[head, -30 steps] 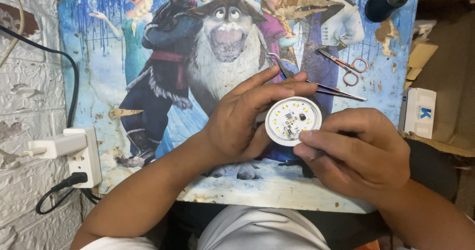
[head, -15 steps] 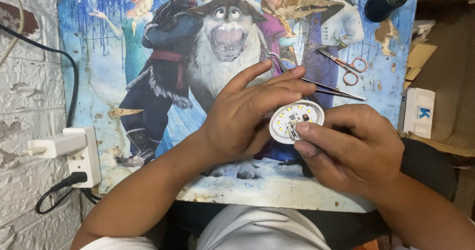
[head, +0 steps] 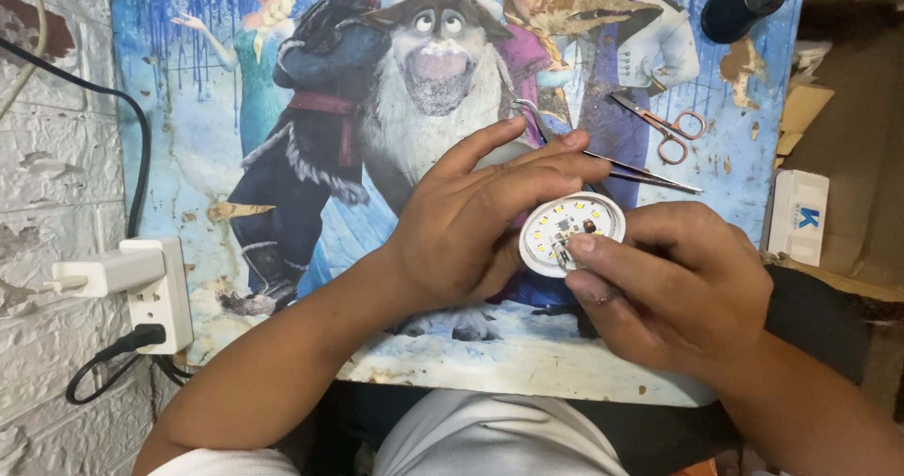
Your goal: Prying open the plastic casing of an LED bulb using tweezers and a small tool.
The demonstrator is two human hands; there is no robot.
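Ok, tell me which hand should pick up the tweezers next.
Probably the left hand: its fingertips lie just beside the tweezers, while the right hand presses a fingertip on the round LED board.

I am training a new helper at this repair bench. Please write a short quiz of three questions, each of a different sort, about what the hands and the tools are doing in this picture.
1. True or false: both the left hand and the right hand touch the round white LED board.
2. Which tool lies on the picture-covered table top just beyond the fingertips of the left hand?
A. the tweezers
B. a hammer
C. a paint brush
3. Fill in: the small scissors have handles of a ______ colour.

Key
1. True: the left hand cups the board, and a right fingertip presses on its face.
2. A
3. Reddish (orange-red).
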